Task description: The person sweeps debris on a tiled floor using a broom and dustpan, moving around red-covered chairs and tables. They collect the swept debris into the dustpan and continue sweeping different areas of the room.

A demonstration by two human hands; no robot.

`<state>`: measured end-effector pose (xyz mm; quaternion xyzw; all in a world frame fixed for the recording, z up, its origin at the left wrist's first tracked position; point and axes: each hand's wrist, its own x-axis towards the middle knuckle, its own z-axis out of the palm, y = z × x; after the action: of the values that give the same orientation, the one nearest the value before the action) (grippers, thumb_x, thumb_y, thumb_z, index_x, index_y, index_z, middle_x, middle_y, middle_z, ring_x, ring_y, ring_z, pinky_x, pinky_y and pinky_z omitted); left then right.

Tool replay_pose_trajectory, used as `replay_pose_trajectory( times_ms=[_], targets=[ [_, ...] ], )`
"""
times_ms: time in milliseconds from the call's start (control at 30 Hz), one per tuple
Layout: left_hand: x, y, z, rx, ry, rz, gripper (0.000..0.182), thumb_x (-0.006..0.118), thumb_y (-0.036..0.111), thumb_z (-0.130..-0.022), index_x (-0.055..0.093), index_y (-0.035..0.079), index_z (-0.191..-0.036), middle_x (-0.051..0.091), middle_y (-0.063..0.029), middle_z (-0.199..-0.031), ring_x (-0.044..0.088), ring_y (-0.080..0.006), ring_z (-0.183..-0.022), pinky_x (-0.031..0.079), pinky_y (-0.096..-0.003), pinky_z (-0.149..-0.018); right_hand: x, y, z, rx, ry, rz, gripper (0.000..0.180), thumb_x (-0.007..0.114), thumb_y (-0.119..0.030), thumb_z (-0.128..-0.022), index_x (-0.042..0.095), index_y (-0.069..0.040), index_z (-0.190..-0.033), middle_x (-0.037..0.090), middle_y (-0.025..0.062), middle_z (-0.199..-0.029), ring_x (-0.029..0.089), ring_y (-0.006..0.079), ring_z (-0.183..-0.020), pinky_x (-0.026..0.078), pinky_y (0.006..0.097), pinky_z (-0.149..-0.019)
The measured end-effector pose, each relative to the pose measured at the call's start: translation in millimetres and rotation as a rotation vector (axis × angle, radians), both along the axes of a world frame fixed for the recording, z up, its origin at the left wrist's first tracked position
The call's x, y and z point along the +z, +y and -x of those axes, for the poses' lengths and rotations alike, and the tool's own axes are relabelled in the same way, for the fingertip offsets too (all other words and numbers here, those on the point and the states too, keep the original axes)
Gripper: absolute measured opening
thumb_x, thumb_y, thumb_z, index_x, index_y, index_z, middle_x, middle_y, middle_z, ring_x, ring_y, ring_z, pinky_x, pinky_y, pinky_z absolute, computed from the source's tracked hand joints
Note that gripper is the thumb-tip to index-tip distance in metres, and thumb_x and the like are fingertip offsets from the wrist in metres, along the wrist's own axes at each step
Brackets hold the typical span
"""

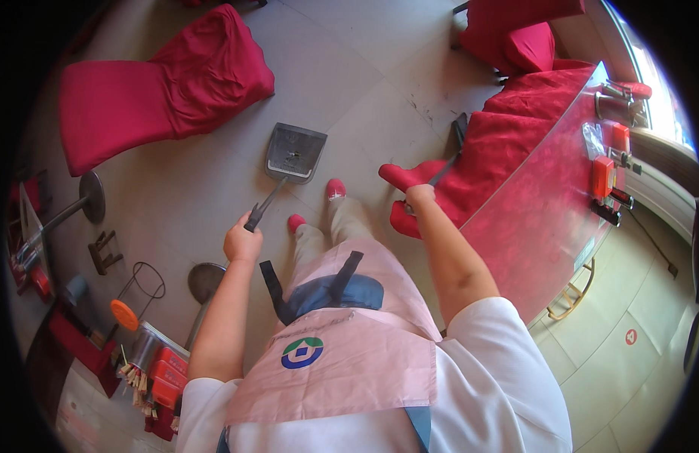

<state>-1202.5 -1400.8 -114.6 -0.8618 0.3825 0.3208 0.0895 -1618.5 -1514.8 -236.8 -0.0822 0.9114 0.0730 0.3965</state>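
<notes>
My left hand (243, 240) grips the handle of a long-handled dustpan (278, 141). The grey pan rests on the tiled floor ahead of my feet, with a little dark debris (294, 155) inside it. In my right hand (420, 198) is the handle of what looks like a broom (447, 168). Its dark head (460, 129) is down by the floor at the edge of a red tablecloth (513, 124), which partly hides it. The cloth's hanging folds lie right beside my right hand. Dark scraps (422, 110) are scattered on the tiles beyond.
A red-covered chair (168, 96) stands front left; another (513, 39) is front right. On the glass-topped table (530, 226) at my right are red boxes (603, 176) and utensil holders. Round metal bases (92, 197), a small wooden stool (104, 253) and a wire stand (148, 280) are at left.
</notes>
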Motion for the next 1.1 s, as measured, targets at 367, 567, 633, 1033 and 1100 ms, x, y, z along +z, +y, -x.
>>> replay_pose_trajectory(
  times_ms=[367, 567, 633, 1033, 1100],
  targets=[
    [1.5, -2.1, -3.6, 0.015, 0.020, -0.001, 0.047, 0.064, 0.025, -0.078, 0.064, 0.028, -0.126, 0.072, -0.0138, -0.102, 0.068, -0.0346, -0.094, 0.054, -0.0449, -0.083, 53.2, 103.0, 23.8, 0.367, -0.093, 0.302, 0.068, 0.055, -0.017, -0.090, 0.028, -0.003, -0.151, 0.066, 0.0266, -0.106, 0.067, 0.0375, -0.094, 0.053, 0.0446, -0.080],
    [1.0, 1.8, -4.4, 0.014, 0.024, -0.016, 0.047, 0.065, 0.024, -0.078, 0.065, 0.028, -0.125, 0.071, -0.0145, -0.102, 0.068, -0.0344, -0.095, 0.054, -0.0449, -0.083, 51.4, 62.5, 19.0, -0.022, -0.270, 0.492, 0.020, 0.053, -0.006, -0.088, 0.041, -0.007, -0.105, 0.054, 0.0103, -0.063, 0.055, 0.0227, -0.046, 0.044, 0.0371, -0.039],
    [0.2, 3.3, -4.6, 0.016, 0.016, 0.001, 0.048, 0.065, 0.024, -0.077, 0.065, 0.028, -0.125, 0.071, -0.0149, -0.102, 0.068, -0.0345, -0.095, 0.054, -0.0448, -0.083, 34.8, 47.3, 19.0, -0.204, -0.329, 0.610, 0.012, 0.050, -0.003, -0.087, 0.041, -0.011, -0.090, 0.050, 0.0081, -0.058, 0.048, 0.0202, -0.038, 0.039, 0.0357, -0.034],
    [4.4, -2.9, -5.8, 0.017, 0.008, 0.024, 0.046, 0.065, 0.025, -0.078, 0.065, 0.028, -0.124, 0.071, -0.0139, -0.101, 0.068, -0.0347, -0.094, 0.054, -0.0451, -0.083, 139.1, 104.4, 31.1, -0.335, -0.487, 0.564, 0.026, 0.057, -0.008, -0.095, 0.052, -0.011, -0.120, 0.050, 0.0024, -0.060, 0.046, 0.0114, -0.041, 0.040, 0.0282, -0.036],
    [4.1, -3.1, -4.4, -0.002, 0.022, 0.014, 0.046, 0.065, 0.025, -0.078, 0.065, 0.028, -0.124, 0.071, -0.0140, -0.101, 0.068, -0.0346, -0.094, 0.054, -0.0452, -0.083, 148.8, 74.9, 31.7, -0.254, -0.490, 0.533, 0.015, 0.056, -0.009, -0.094, 0.051, -0.010, -0.109, 0.050, 0.0023, -0.060, 0.047, 0.0117, -0.042, 0.040, 0.0285, -0.035]
  ],
)
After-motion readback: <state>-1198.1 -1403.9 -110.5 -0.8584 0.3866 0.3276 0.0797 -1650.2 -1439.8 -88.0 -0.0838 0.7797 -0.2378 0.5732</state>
